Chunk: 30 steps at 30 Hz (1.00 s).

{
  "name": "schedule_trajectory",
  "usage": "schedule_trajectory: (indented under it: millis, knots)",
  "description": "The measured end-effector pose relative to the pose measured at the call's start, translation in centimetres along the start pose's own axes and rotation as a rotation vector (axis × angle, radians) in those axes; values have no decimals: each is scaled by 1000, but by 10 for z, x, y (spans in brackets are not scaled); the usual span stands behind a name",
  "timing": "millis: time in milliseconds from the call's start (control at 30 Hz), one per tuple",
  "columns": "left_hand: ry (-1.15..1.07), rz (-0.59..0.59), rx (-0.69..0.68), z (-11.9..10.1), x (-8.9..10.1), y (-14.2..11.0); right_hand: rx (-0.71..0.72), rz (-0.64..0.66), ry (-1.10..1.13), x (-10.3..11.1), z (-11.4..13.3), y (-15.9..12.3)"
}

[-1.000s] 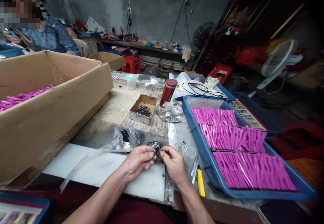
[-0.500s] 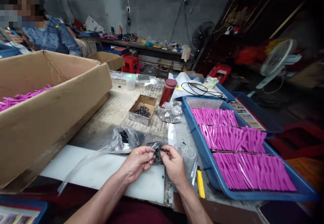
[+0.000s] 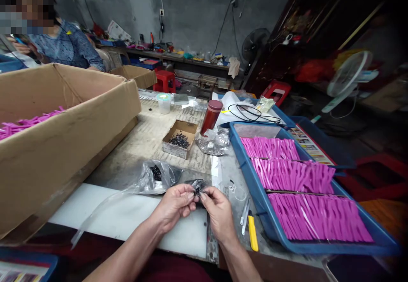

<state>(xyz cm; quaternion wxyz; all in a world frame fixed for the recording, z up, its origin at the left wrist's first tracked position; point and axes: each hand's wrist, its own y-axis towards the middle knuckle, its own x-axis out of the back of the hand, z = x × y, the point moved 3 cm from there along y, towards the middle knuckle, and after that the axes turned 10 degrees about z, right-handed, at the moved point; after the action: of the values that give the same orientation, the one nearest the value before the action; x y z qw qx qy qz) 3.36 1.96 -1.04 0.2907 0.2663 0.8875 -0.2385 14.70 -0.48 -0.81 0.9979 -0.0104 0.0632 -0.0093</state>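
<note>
Narrowly, both hands [image 3: 175, 204] [image 3: 219, 212] pinch black piece [image 3: 198, 192] near white board [image 3: 191, 232] corner; yellow-handled tool [image 3: 252, 232] in gap before blue tray [image 3: 306, 246].

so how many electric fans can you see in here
2: a dark fan near the grey back wall, and a white fan farther right, beyond the blue tray. Others may be hidden in the shadows at right.

The right hand [image 3: 219, 209] has shifted slightly toward the left hand [image 3: 175, 204], covering more of the dark bag [image 3: 195, 183]; the co-worker's sleeve [image 3: 87, 52] has moved rightward in view.
</note>
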Motion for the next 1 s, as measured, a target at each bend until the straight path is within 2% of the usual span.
schedule_trajectory:
  millis: [433,600,867,1000]
  knots:
    - [-15,-4,-60,3,-7,-1,36,-86,-119,-7,0,-4]
    - [-30,4,-62,4,-8,0,37,-79,-146,-7,-1,-6]
    - [-43,-16,-68,4,-8,0,107,-58,-418,-3,3,-9]
    - [-51,-32,-73,3,-8,-1,70,-43,-391,-3,5,-11]
